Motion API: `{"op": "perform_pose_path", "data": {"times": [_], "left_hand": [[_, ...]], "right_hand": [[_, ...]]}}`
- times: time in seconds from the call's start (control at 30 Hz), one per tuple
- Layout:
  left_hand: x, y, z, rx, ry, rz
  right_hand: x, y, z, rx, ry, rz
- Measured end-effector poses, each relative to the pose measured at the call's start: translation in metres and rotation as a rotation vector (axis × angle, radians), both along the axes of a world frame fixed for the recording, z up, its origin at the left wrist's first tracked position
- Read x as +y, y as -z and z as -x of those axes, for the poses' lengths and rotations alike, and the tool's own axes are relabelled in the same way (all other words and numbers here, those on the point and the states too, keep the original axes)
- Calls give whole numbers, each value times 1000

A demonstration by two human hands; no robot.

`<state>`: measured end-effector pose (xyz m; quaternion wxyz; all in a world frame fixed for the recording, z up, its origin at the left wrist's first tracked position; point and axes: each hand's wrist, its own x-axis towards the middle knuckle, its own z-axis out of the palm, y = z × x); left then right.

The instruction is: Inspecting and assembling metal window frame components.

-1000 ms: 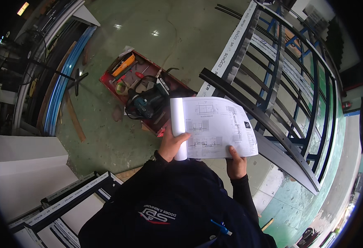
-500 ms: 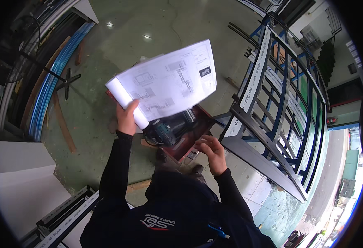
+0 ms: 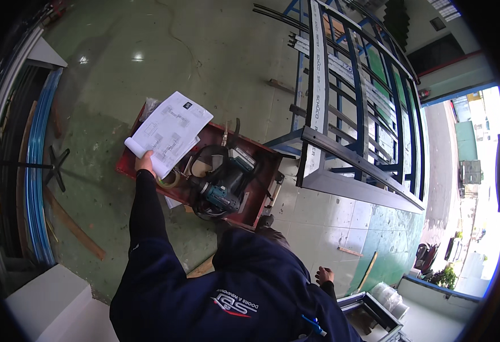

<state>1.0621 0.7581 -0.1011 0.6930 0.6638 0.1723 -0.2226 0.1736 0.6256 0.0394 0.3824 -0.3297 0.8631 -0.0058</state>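
Note:
My left hand (image 3: 145, 161) is closed on the near left edge of a stack of printed drawings (image 3: 167, 134), its left side rolled over. The sheets lie over the left part of a red metal toolbox (image 3: 125, 164) and cover what is under them there. Inside the box, right of the papers, is a teal and black cordless power tool (image 3: 220, 196) with black hoses or cables around it. A roll of tape (image 3: 170, 179) shows just by the papers' lower corner. My right hand (image 3: 324, 276) hangs low at my right side, fingers loosely bent and holding nothing.
A large frame of dark metal profiles (image 3: 369, 188) rests on blue stands to the right. Blue-wrapped profiles (image 3: 36, 188) lie along the left, near a black star-shaped stand base (image 3: 59, 168). At lower right are a window frame (image 3: 369, 302) and wrapped rolls (image 3: 389, 299).
The drawings have moved down and left onto the toolbox, with my left hand on them. My right hand has drawn back from the box to my right side. The view has turned rightward.

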Motion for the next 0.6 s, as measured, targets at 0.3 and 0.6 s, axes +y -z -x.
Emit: {"op": "perform_pose_path", "data": {"times": [0.3,0.6], "left_hand": [[-19,-25,-56,-376,172,-328],[3,2,-24,-470,208,-643]], "right_hand": [[49,59,-13,-189,-474,126],[-7,-5,-133,-284,-315,101]]}}
